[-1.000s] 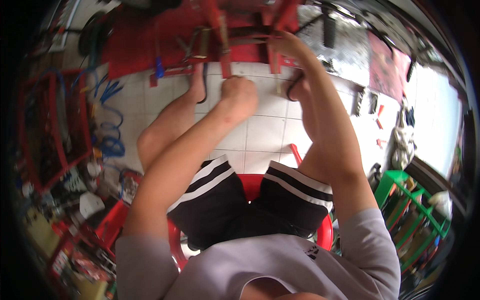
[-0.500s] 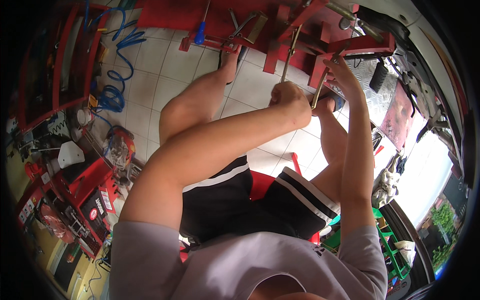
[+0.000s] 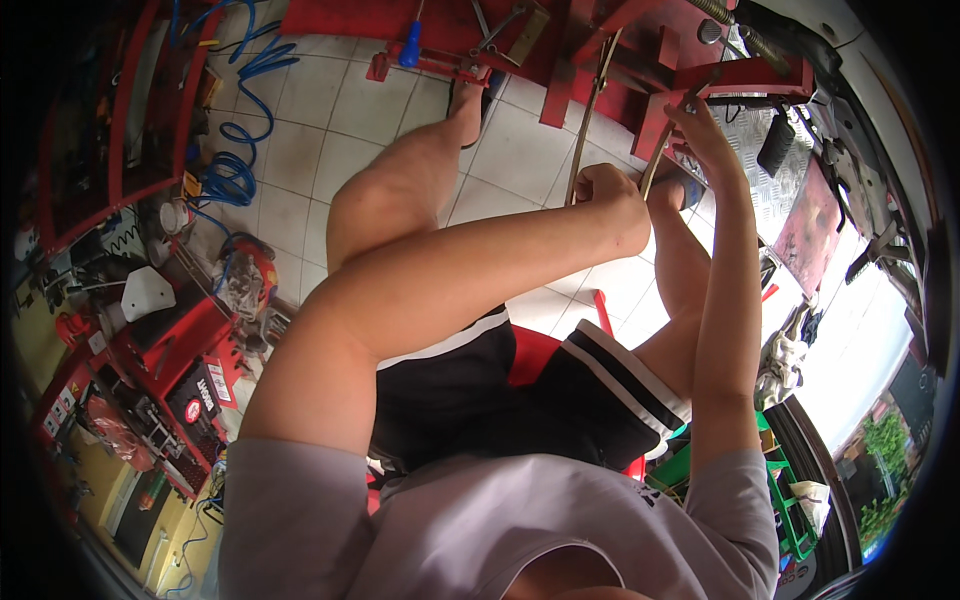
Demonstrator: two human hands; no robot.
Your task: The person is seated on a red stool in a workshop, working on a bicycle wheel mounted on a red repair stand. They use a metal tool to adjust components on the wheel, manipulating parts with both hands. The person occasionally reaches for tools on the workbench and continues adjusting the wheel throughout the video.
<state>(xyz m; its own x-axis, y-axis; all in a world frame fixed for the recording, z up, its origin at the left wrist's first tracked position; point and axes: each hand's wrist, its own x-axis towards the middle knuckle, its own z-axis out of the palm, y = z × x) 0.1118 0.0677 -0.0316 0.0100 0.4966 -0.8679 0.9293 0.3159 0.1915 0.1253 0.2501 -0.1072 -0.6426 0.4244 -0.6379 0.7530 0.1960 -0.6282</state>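
My left hand (image 3: 612, 192) is closed in a fist, its fingers against the lower end of a long thin brass-coloured rod (image 3: 590, 110). That rod runs up to a red metal frame (image 3: 660, 62). My right hand (image 3: 700, 135) is farther right and higher, with curled fingers around a second brass-coloured rod (image 3: 657, 155). The second rod slants down beside the left fist. Whether the two rods join is hidden by my left hand. My left forearm reaches across my lap, while my right arm extends nearly straight ahead.
A blue-handled screwdriver (image 3: 411, 45) and wrenches (image 3: 495, 30) sit on the red bench's near edge. A coiled blue hose (image 3: 228, 178) hangs at left, near a red tool rack (image 3: 125, 120). At right are a black ribbed grip (image 3: 775, 143) and a green rack (image 3: 790, 500).
The view has shifted slightly, with the red frame now farther right. My left fist has moved a little right, and more of the left rod shows. Both hands keep their grips.
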